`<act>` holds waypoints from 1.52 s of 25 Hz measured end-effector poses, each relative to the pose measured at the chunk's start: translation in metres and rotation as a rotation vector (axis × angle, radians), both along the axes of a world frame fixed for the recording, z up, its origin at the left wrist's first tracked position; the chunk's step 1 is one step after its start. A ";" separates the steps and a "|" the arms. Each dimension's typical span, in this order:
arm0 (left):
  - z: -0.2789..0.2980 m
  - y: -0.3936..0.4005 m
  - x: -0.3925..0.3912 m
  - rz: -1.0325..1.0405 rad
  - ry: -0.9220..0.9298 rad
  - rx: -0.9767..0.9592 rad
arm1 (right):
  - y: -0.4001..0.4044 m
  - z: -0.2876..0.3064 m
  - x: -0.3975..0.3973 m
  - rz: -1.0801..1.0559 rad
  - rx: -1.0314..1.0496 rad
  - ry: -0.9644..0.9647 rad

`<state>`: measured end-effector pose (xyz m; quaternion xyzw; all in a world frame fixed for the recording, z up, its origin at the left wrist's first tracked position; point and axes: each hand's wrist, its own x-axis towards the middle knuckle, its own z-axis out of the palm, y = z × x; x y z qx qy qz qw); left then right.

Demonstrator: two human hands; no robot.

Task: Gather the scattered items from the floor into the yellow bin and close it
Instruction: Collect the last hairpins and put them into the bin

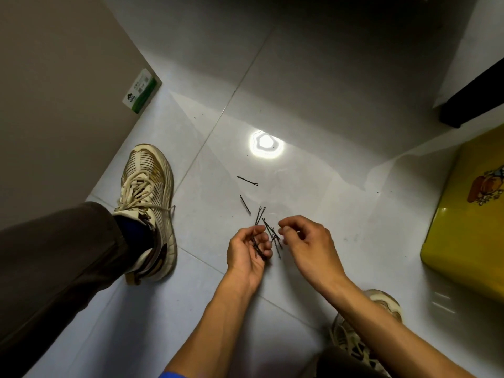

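The left hand (246,251) is palm up with its fingers curled around a small bunch of black pins (257,248). The right hand (305,238) sits just beside it, fingers bent and tips pinched close at more pins (274,236). Two loose pins (247,181) (245,204) lie on the shiny floor (313,105) past the hands. The yellow bin (469,227) stands well off to the right. A shoe (148,203) is on the left.

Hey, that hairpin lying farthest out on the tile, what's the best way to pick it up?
Pinch the farthest hairpin at its middle, fingers coming straight down from above. It lies flat and thin on the smooth tile, clear of the other pins, so nothing blocks a top pinch.
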<state>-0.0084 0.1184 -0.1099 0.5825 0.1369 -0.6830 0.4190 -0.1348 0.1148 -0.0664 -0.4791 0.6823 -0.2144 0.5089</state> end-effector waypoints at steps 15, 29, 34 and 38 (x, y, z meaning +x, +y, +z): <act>-0.009 0.000 0.015 0.078 -0.080 0.021 | -0.003 -0.027 0.023 0.088 0.108 -0.004; -0.011 0.004 0.034 0.070 -0.085 0.036 | 0.008 -0.048 0.010 0.761 -0.140 0.540; -0.013 0.006 0.024 0.118 -0.056 0.011 | 0.014 -0.035 0.024 0.318 -0.133 0.131; -0.012 0.007 0.028 0.109 -0.058 0.019 | 0.008 -0.056 0.005 0.395 -0.186 0.638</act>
